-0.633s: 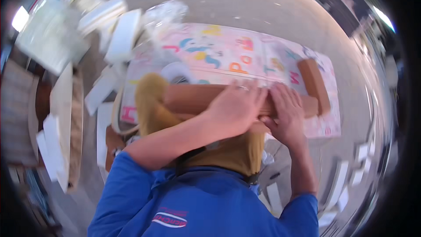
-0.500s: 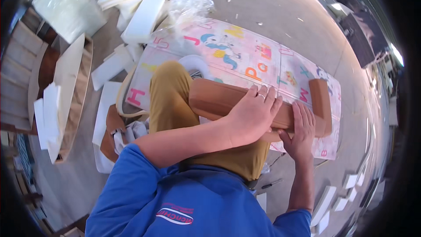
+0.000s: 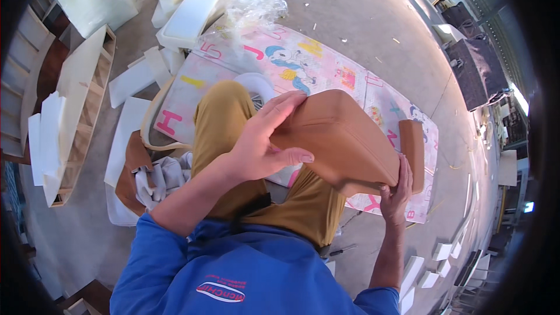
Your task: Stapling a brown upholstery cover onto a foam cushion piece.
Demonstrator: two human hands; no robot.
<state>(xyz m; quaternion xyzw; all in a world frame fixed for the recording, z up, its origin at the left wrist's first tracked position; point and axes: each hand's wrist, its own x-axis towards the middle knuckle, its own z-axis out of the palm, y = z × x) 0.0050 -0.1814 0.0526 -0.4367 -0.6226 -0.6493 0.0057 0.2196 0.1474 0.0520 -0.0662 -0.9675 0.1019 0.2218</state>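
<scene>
Head view: left hand [image 3: 265, 137] and right hand [image 3: 400, 191] well apart, clamped on opposite ends of a brown padded block [image 3: 338, 140], tilted, over lap and pink patterned mat [image 3: 329, 67]. Second brown padded piece [image 3: 413, 151] lies on mat, just beyond right hand.

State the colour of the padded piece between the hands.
The padded piece is plain tan-brown; the head view shows it best.

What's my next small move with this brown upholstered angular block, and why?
Perhaps firm up the left hand: its grip looks widely spread at the left end of the tilted brown upholstered block, while the right hand holds the other end.
</scene>
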